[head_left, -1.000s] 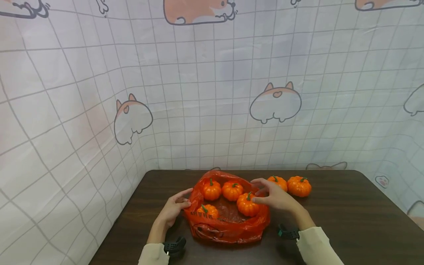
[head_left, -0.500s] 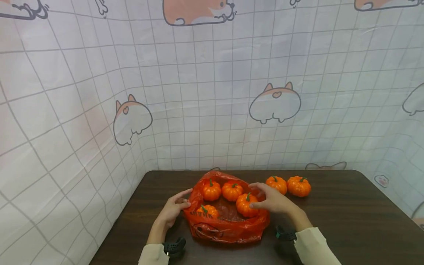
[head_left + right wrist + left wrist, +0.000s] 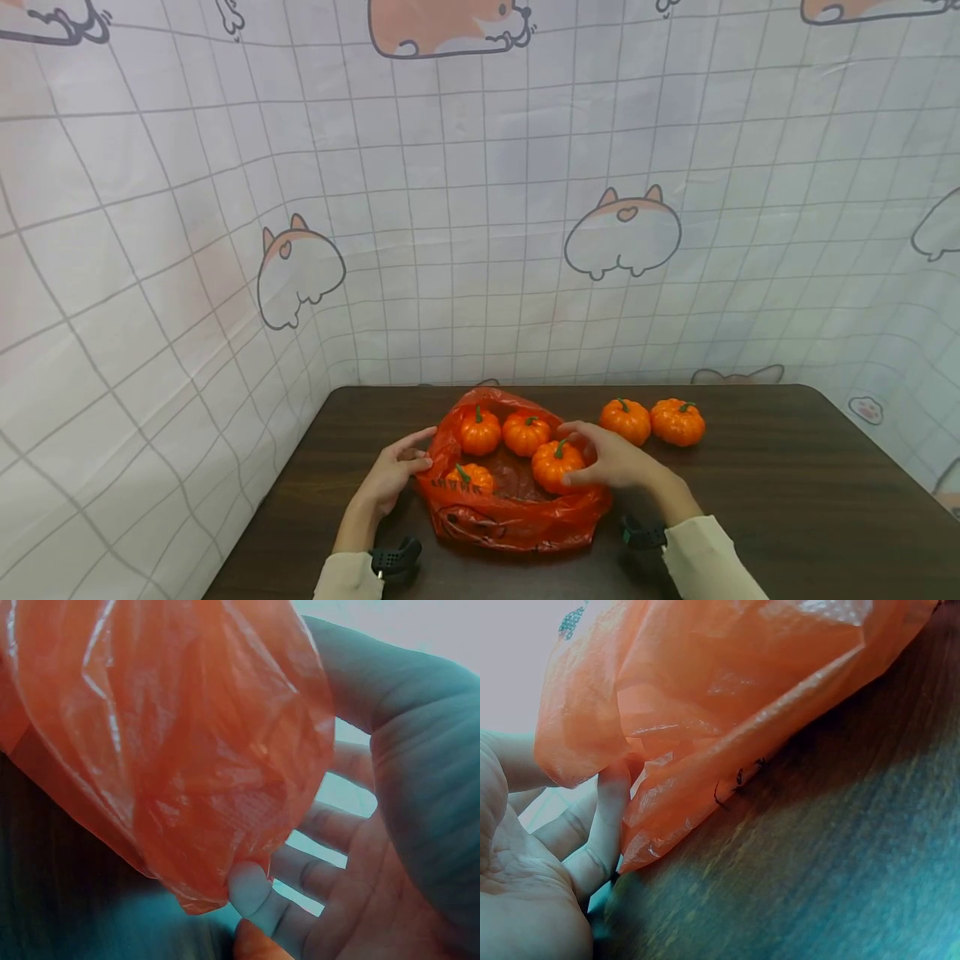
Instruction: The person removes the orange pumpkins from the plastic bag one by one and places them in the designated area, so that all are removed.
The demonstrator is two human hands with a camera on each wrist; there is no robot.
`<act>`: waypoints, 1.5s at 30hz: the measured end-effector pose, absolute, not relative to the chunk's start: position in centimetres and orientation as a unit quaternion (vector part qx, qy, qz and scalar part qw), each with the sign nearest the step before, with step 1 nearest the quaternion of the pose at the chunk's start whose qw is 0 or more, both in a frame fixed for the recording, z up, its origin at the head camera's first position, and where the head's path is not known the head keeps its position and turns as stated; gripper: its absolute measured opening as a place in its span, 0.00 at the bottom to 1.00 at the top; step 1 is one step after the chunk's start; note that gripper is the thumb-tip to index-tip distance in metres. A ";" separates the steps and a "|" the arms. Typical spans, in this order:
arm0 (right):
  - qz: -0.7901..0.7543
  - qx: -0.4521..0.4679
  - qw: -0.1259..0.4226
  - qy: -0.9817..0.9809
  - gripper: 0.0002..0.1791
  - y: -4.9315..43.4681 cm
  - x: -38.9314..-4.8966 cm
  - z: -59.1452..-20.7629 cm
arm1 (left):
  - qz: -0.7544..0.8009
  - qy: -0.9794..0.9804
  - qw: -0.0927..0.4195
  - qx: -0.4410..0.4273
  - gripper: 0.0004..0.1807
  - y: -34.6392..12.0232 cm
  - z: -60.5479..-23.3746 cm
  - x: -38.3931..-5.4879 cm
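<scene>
An orange-red plastic bag [image 3: 517, 525] sits with its mouth wide on the table, several small orange pumpkins inside it. My left hand [image 3: 390, 475] holds the bag's left rim; in the left wrist view a curled finger [image 3: 609, 817] presses against the thin plastic. My right hand [image 3: 611, 458] reaches over the right rim, thumb and fingers round the rightmost pumpkin [image 3: 557, 468] in the bag. In the right wrist view the bag wall [image 3: 225, 750] hides most of its fingertips, with the little finger touching the outside.
Two more pumpkins stand on the dark wooden table [image 3: 795, 500]: one pumpkin [image 3: 626, 421] right behind my right hand, another pumpkin [image 3: 677, 422] beside it. A white gridded cloth [image 3: 487, 250] with dog drawings hangs behind and at the sides.
My right hand has shifted slightly left and down, closing round the pumpkin, which has moved a little left in the bag. The left hand has stayed at the rim.
</scene>
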State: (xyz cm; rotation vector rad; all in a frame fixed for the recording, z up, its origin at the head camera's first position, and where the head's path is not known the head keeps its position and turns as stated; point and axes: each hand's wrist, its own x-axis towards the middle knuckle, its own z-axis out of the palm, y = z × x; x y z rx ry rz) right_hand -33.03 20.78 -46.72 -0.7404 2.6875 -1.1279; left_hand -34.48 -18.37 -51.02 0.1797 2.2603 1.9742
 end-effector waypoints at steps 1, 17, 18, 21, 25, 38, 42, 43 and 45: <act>-0.373 -0.246 0.068 0.892 0.42 20.7 -33.0 -46.7 | 0.655 0.750 0.067 0.059 0.29 -18.4 -51.0 -34.5; -0.356 -0.242 0.077 0.899 0.43 20.4 -32.8 -47.3 | 0.656 0.750 0.067 0.060 0.29 -18.3 -51.0 -34.4; -0.357 -0.243 0.077 0.898 0.43 20.4 -32.8 -47.3 | 0.656 0.750 0.067 0.060 0.29 -18.3 -51.0 -34.4; -0.357 -0.247 0.075 0.898 0.43 20.4 -32.8 -47.4 | 0.656 0.750 0.066 0.059 0.29 -18.3 -51.0 -34.4; -0.354 -0.247 0.070 0.899 0.42 20.5 -33.0 -47.5 | 0.654 0.751 0.066 0.059 0.29 -18.2 -51.0 -34.4; -0.347 -0.243 0.053 0.904 0.41 20.5 -33.1 -47.6 | 0.653 0.753 0.064 0.055 0.29 -18.2 -51.1 -34.4; -0.351 -0.240 0.050 0.904 0.41 20.7 -33.1 -47.2 | 0.654 0.751 0.067 0.059 0.29 -18.2 -51.2 -34.4; -0.353 -0.240 0.048 0.903 0.41 20.7 -33.0 -47.1 | 0.655 0.750 0.068 0.060 0.29 -18.2 -51.2 -34.4; -0.359 -0.240 0.046 0.901 0.41 20.8 -33.0 -46.9 | 0.656 0.749 0.070 0.063 0.30 -18.3 -51.2 -34.4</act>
